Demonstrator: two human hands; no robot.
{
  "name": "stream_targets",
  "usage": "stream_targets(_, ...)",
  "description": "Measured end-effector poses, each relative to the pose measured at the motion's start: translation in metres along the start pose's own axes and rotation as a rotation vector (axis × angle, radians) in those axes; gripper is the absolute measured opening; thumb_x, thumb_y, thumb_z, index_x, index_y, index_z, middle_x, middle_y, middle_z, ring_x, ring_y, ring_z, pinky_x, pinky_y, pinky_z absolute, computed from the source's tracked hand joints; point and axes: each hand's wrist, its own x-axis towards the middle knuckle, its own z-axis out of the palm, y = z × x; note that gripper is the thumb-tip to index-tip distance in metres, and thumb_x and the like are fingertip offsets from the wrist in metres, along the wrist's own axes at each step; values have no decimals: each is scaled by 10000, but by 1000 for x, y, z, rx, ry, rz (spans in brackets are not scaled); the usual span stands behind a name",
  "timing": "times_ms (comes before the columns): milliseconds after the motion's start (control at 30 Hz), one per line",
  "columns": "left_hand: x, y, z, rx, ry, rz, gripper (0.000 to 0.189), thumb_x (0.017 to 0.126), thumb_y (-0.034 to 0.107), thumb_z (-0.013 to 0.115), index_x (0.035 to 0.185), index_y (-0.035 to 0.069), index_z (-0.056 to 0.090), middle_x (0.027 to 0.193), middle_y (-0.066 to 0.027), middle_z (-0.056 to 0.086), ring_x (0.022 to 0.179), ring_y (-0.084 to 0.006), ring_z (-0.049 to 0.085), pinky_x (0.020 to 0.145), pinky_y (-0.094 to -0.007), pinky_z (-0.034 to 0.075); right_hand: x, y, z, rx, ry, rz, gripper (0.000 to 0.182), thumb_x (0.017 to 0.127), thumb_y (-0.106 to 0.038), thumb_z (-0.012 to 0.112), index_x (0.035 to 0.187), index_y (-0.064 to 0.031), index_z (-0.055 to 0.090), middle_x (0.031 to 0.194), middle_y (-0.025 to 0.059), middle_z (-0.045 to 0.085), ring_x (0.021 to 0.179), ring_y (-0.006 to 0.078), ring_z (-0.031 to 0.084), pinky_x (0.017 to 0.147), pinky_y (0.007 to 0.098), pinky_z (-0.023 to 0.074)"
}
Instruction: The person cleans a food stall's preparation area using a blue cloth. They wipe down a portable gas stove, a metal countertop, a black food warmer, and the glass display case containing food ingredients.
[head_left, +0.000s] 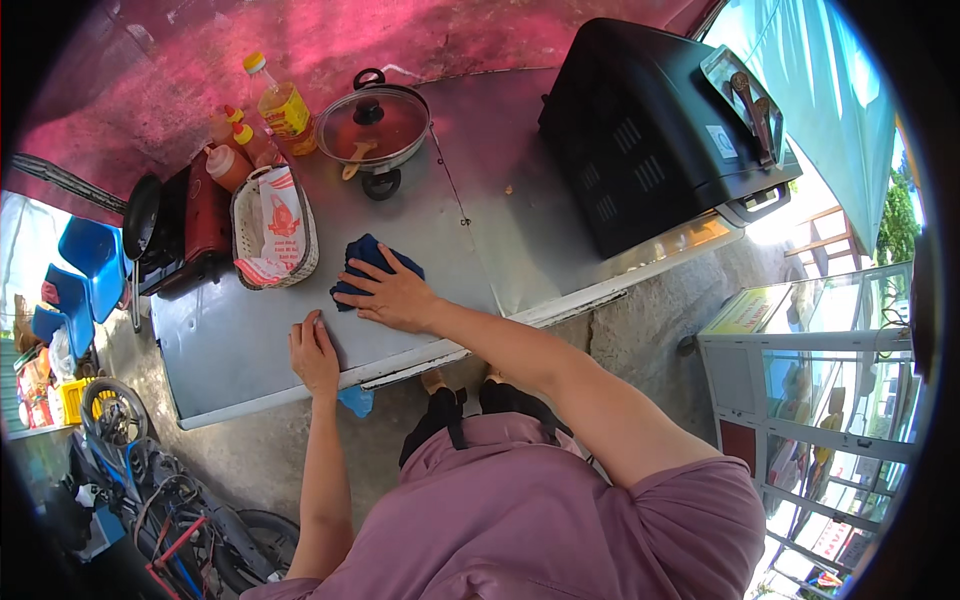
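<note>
A folded dark blue cloth (365, 253) lies on the metal-topped table (450, 277). My right hand (394, 295) presses down on it, fingers spread over the cloth. Near the front edge of the table rests my left hand (315, 356), loosely curled and with nothing visible in it. Just beyond the left hand stands a woven basket (310, 259) holding printed paper bags (279, 217). Farther back is a pan with a glass lid (401, 124), and a wooden spoon (360, 157) lies across it.
A large black countertop oven (637, 142) carries a tray with tongs (750, 112). Sauce bottles (229, 166) and an oil bottle (285, 112) stand behind the basket, beside a red stove (206, 214) and a frying pan (141, 217). A bicycle (161, 487) and glass display case (810, 390) flank me.
</note>
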Motion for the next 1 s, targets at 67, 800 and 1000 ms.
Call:
stream_targets(67, 2, -2, 1, 21, 1, 5, 217, 979, 155, 534, 1154, 125, 658, 945, -100, 591, 878, -307, 570, 755, -429, 472, 16, 29, -1, -40, -30, 54, 493, 1031, -487, 334, 1491, -325, 406, 1573, -19, 355, 1491, 213, 225, 1200, 604, 1)
stream_targets(800, 0, -14, 4, 27, -20, 12, 222, 974, 177, 560, 1178, 163, 646, 881, -80, 554, 816, -274, 557, 728, -423, 461, -201, 93, -73, -404, 181, 1135, 549, 947, -373, 542, 1445, -151, 477, 1512, 147, 423, 1405, 340, 369, 1119, 546, 319)
stream_targets(1000, 2, -18, 4, -29, -21, 60, 222, 962, 181, 569, 1162, 167, 663, 875, -65, 573, 817, -269, 557, 724, -418, 463, -252, 43, -113, -288, 199, 1157, 399, 818, -116, 607, 1211, -106, 673, 1275, 126, 629, 1228, 319, 545, 985, 408, 485)
